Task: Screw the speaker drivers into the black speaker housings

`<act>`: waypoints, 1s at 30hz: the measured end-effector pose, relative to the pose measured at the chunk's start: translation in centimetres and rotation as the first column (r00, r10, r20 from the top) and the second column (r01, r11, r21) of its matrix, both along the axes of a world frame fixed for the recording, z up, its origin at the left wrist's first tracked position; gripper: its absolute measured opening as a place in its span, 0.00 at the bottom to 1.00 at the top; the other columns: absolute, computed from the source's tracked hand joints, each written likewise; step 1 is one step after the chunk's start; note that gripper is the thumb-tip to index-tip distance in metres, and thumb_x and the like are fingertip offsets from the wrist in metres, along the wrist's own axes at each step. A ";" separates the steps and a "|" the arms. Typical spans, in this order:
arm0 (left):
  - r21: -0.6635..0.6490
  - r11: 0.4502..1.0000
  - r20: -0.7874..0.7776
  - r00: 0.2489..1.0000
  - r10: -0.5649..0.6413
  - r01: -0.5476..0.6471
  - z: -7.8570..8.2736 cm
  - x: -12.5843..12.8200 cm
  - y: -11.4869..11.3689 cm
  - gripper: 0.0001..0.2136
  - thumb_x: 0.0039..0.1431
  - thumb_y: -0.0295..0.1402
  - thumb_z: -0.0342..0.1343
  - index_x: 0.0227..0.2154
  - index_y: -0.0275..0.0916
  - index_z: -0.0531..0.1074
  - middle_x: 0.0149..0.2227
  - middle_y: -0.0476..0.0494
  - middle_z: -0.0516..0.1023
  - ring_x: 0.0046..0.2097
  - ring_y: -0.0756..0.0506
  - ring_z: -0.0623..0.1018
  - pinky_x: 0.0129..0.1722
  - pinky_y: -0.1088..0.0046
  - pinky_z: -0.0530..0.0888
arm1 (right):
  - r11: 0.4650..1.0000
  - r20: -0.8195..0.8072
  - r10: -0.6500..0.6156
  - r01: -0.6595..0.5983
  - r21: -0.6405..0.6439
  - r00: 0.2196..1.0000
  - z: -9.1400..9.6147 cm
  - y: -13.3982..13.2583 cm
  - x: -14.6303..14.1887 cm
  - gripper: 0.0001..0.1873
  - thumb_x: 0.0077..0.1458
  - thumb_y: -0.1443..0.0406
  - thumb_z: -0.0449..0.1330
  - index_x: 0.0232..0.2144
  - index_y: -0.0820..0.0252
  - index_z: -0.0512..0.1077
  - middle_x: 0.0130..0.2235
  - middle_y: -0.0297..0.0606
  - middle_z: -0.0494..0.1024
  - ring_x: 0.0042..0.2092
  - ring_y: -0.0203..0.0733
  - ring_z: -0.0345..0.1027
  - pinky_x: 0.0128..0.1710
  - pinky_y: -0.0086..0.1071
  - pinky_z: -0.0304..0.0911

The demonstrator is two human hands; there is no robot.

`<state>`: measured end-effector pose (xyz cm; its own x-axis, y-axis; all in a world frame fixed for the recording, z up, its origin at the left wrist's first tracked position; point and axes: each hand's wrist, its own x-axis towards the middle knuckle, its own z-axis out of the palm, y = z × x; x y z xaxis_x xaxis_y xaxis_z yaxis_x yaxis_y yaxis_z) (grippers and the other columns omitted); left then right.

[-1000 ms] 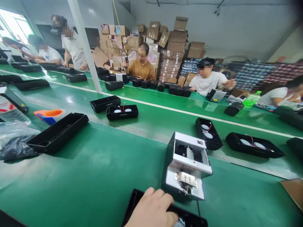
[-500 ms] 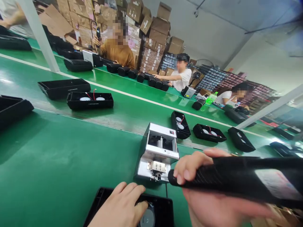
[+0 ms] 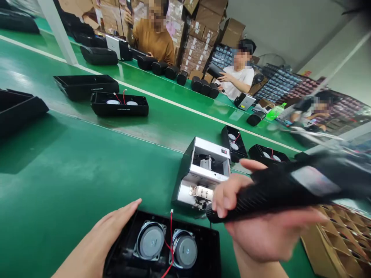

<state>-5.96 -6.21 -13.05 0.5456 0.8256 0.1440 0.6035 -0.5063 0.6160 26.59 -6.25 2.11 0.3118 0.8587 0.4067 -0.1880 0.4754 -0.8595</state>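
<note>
Below me sits an open black speaker housing with two round speaker drivers and a red wire whose white plug sticks up. My left hand lies along the housing's left edge with fingers stretched out; its thumb is hidden. My right hand is wrapped round a black electric screwdriver, held slanted. The screwdriver's tip points left, just in front of a silver screw feeder, and whether it touches the feeder I cannot tell.
More black housings stand along the green bench beyond the feeder. A cardboard box with dividers is at the lower right. Across the bench sit co-workers, one holding a black speaker. A white post rises at the left.
My left hand has moved from over the drivers to the housing's left edge, uncovering both drivers and the wire. The screwdriver has tilted. Across the bench, a co-worker has lifted a speaker.
</note>
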 end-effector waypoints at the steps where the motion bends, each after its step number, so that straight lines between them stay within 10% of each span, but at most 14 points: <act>1: -0.052 0.999 0.028 1.000 0.012 -0.011 -0.3 0.1 -0.1 0.62 0.48 0.45 0.77 0.82 0.58 0.47 0.80 0.38 0.65 0.74 0.23 0.73 0.73 0.42 0.76 | 1.000 -0.002 0.022 -0.022 -0.007 1.000 0.1 -0.7 0.1 0.34 0.68 0.31 0.59 0.56 0.46 0.82 0.25 0.31 0.79 0.21 0.42 0.69 0.22 0.36 0.70; 6: -0.132 0.991 0.118 0.993 0.023 -0.008 0.1 0.6 0.1 0.61 0.47 0.53 0.82 0.80 0.59 0.53 0.77 0.37 0.69 0.73 0.23 0.73 0.72 0.42 0.76 | 0.988 0.015 0.145 -0.144 -0.061 0.989 0.0 -3.6 0.0 0.13 0.78 0.51 0.60 0.59 0.35 0.79 0.26 0.32 0.82 0.23 0.45 0.76 0.28 0.42 0.77; 15: -0.081 0.997 0.131 0.991 0.025 -0.014 1.3 1.6 -0.1 0.52 0.59 0.77 0.57 0.80 0.59 0.52 0.74 0.40 0.72 0.71 0.29 0.76 0.70 0.49 0.77 | 0.988 0.055 0.142 -0.139 -0.064 0.988 -3.0 -2.7 -2.4 0.30 0.67 0.34 0.65 0.59 0.42 0.81 0.27 0.34 0.80 0.24 0.48 0.72 0.24 0.40 0.72; 30: 0.040 0.996 0.094 0.992 -0.083 0.080 1.6 1.3 0.9 0.56 0.58 0.75 0.63 0.81 0.52 0.52 0.72 0.37 0.76 0.67 0.30 0.80 0.62 0.54 0.84 | 0.986 0.056 0.134 -0.128 -0.104 0.989 -3.9 -2.4 -3.1 0.34 0.66 0.30 0.60 0.56 0.44 0.81 0.27 0.33 0.79 0.23 0.46 0.71 0.25 0.40 0.71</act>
